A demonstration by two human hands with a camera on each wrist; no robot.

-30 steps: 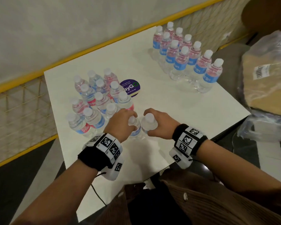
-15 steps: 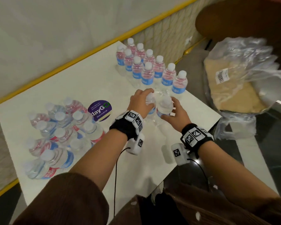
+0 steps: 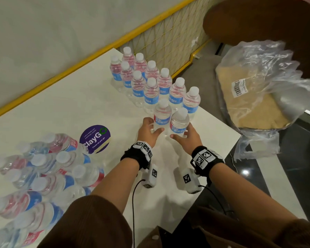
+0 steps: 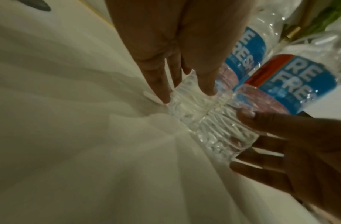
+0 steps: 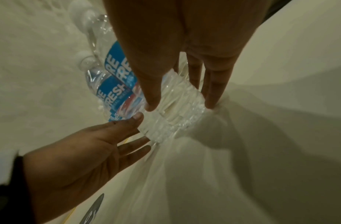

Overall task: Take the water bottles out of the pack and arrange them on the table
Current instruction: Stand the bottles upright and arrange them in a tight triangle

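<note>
Water bottles (image 3: 151,90) stand in two neat rows at the table's (image 3: 64,104) far corner — ten or so arranged. Left hand (image 3: 148,130) and right hand (image 3: 186,136) each frame a bottle's base at the near end of the rows, fingers straight and spread, barely touching, gripping neither. Roughly half remain — the pack (image 3: 43,178) sits near-left, still full. Labels read "RE FRESH"; a purple sticker (image 3: 95,138) says "ClayGo, Clean as you go".

Two clear btls (image 3: 170,119) upright, front of rows (image 3: 151,81) (white caps), rest in pack (image 3: 43,176).
</note>
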